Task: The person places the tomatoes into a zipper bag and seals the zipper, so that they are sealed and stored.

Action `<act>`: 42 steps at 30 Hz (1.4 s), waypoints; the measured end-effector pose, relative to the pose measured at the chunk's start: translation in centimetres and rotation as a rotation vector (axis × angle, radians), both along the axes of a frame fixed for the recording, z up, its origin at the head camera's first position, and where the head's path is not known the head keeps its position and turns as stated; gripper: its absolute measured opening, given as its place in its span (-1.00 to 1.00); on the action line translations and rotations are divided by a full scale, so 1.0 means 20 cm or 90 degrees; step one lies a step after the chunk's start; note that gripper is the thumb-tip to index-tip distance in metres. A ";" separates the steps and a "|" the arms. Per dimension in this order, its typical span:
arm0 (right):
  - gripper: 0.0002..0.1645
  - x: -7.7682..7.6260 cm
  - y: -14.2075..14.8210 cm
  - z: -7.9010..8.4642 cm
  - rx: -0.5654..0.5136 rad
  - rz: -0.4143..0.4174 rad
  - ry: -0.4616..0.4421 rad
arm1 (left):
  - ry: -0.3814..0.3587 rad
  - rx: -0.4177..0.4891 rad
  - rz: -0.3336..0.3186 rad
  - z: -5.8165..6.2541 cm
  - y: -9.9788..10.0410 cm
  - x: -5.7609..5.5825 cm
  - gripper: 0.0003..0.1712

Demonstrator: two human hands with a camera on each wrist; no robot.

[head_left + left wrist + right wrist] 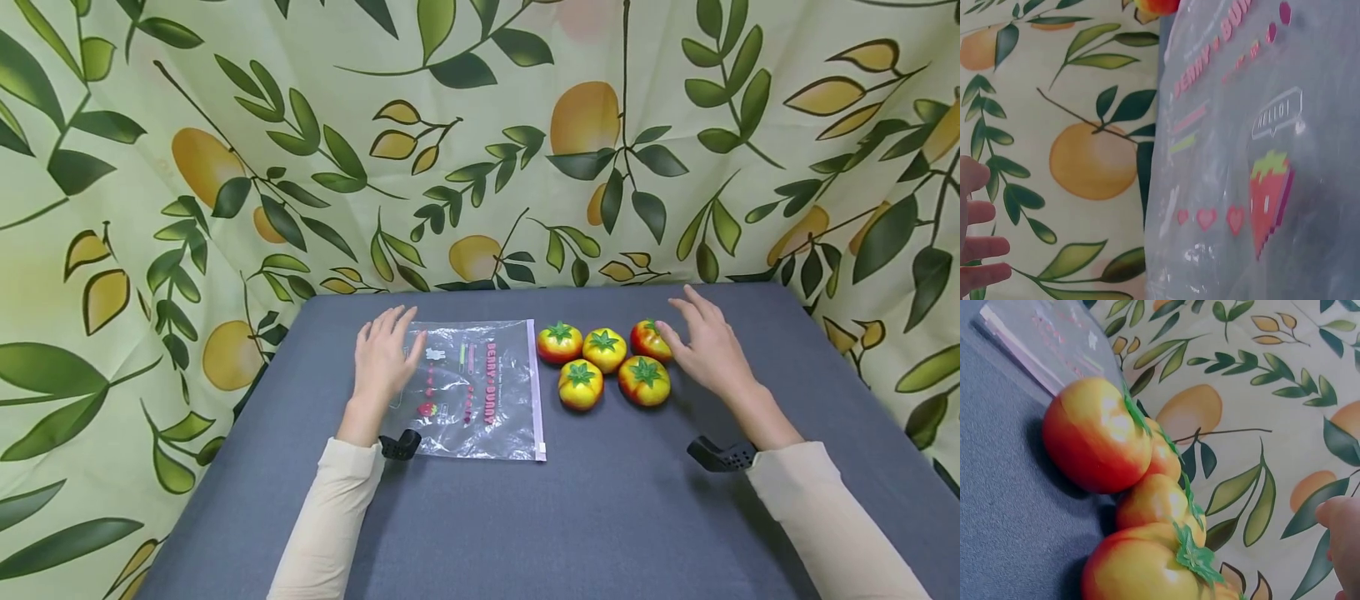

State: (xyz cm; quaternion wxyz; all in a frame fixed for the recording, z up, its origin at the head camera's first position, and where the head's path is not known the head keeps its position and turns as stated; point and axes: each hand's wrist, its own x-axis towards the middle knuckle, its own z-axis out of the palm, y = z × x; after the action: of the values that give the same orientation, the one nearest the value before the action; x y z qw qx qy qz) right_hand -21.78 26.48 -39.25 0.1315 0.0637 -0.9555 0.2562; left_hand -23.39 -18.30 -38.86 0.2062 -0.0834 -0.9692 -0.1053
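Observation:
A clear zip bag (450, 392) printed "Berry Bunny" lies flat on the table, its pale zip strip facing right. My left hand (384, 354) hovers by the bag's left edge, fingers spread and holding nothing. Its fingers (985, 247) show at the left of the left wrist view. Several red-and-yellow tomato-like fruits (580, 385) with green leafy tops sit grouped right of the bag. Beside the rightmost ones is my right hand (708, 343), fingers loosely extended, nothing in it; it partly covers one fruit (649, 340). The right wrist view shows a fruit (1097, 434) close up.
The table (480, 525) has a grey-blue cloth surface. A curtain (480, 167) printed with leaves and orange fruit hangs behind it and along both sides. Black wrist mounts (401, 445) sit at both cuffs.

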 end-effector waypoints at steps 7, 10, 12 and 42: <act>-0.36 0.02 -0.02 0.00 -0.007 0.014 0.004 | 0.038 0.006 -0.044 -0.01 0.06 0.05 -0.57; -0.36 0.04 -0.03 0.00 -0.010 0.021 0.008 | 0.055 0.000 -0.074 -0.02 0.08 0.08 -0.60; -0.37 0.05 -0.03 -0.01 -0.012 0.023 0.011 | 0.060 -0.007 -0.092 -0.04 0.09 0.10 -0.61; -0.56 0.19 -0.16 -0.07 -0.042 0.081 0.113 | 0.072 0.006 -0.332 -0.13 0.31 0.24 -0.68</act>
State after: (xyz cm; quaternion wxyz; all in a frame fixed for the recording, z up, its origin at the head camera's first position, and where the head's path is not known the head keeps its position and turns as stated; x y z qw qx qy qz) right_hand -18.01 23.23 -40.63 0.2009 0.1418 -0.9252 0.2890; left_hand -18.57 -12.16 -41.37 0.2265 -0.3354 -0.9012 -0.1549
